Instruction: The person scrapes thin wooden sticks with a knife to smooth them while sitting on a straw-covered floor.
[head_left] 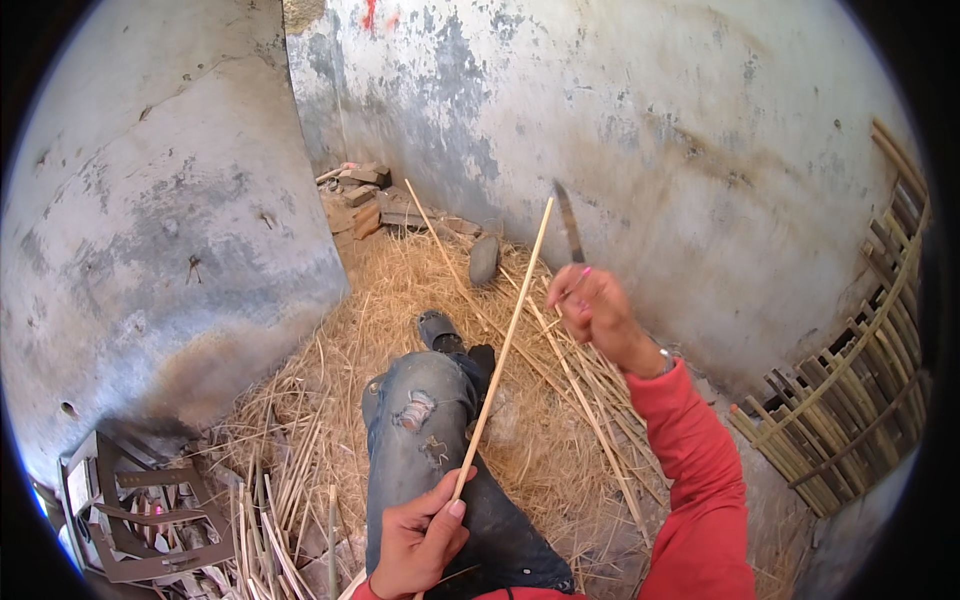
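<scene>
Bright daylight, soft shadows, fisheye-bent dark rim.

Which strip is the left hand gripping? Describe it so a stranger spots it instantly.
Start at the jeans-clad leg stretched over the straw-covered floor. The left hand pinches a pale bamboo strip that rises diagonally towards the knife in the right hand. Unlike the strips lying flat on the straw, it stands lifted.

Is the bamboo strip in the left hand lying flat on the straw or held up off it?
Held up. The left hand pinches the bamboo strip at its lower end; it slants upward over the knee, tip near the knife.
</scene>
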